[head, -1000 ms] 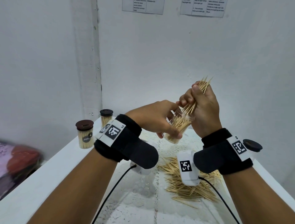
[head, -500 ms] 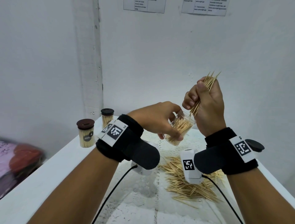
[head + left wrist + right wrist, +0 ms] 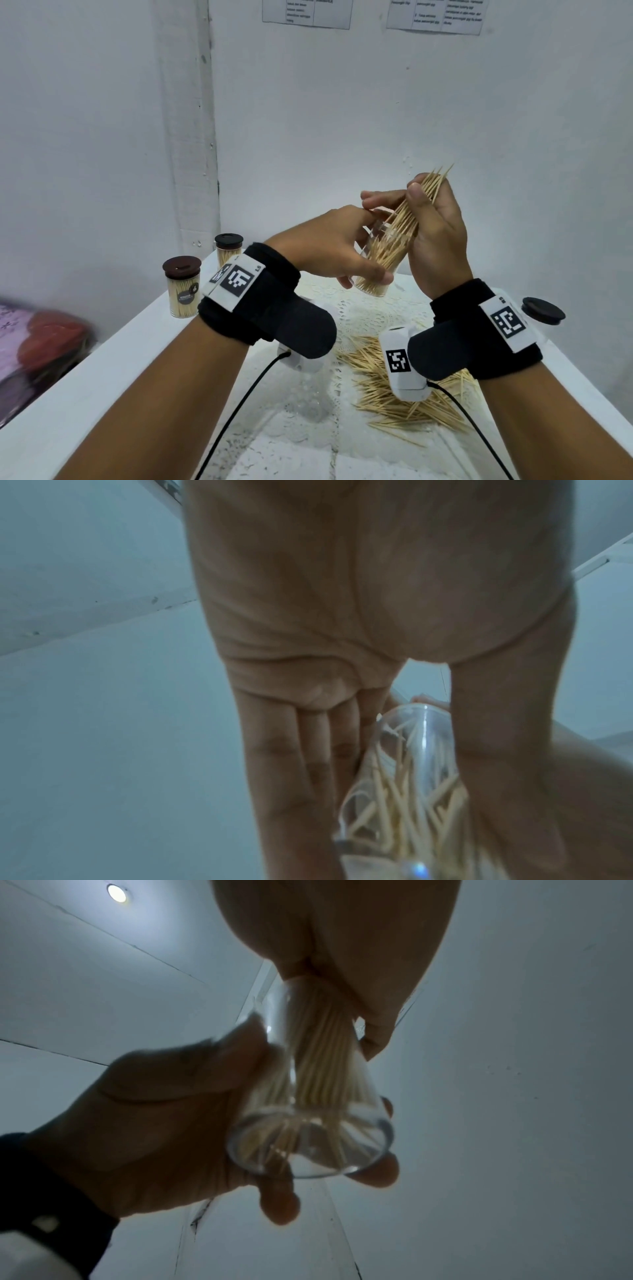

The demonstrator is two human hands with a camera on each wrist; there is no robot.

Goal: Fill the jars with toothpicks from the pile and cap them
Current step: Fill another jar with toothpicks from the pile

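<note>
Up in the air over the table [image 3: 113,363], from the head camera, we see our left hand [image 3: 329,246] curled round a clear jar [image 3: 375,270], tilted with its mouth toward the right hand [image 3: 435,233]. That hand pinches a bundle of toothpicks [image 3: 416,209] between thumb and fingers, the lower ends already inside the jar, the tips sticking out above the fist. Below lies the loose pile of toothpicks [image 3: 404,397] on a lace mat [image 3: 359,308]. Two capped jars [image 3: 182,287] stand at the far left edge; the nearer carries a dark label we cannot read. A dark lid [image 3: 544,310] lies beside the right wrist. Printed sheets [image 3: 306,13] hang on the wall, their text too small to make out.

From the left wrist we get the palm side: fingers [image 3: 284,764] straight along one flank of the jar [image 3: 407,791], thumb along the other, toothpicks crossing loosely inside.

From the right wrist we look up at the jar's base [image 3: 310,1145], which the head view hides, with left fingertips [image 3: 377,1173] wrapped under it and the bundle [image 3: 325,1066] entering from our closed right hand [image 3: 359,947] above.
</note>
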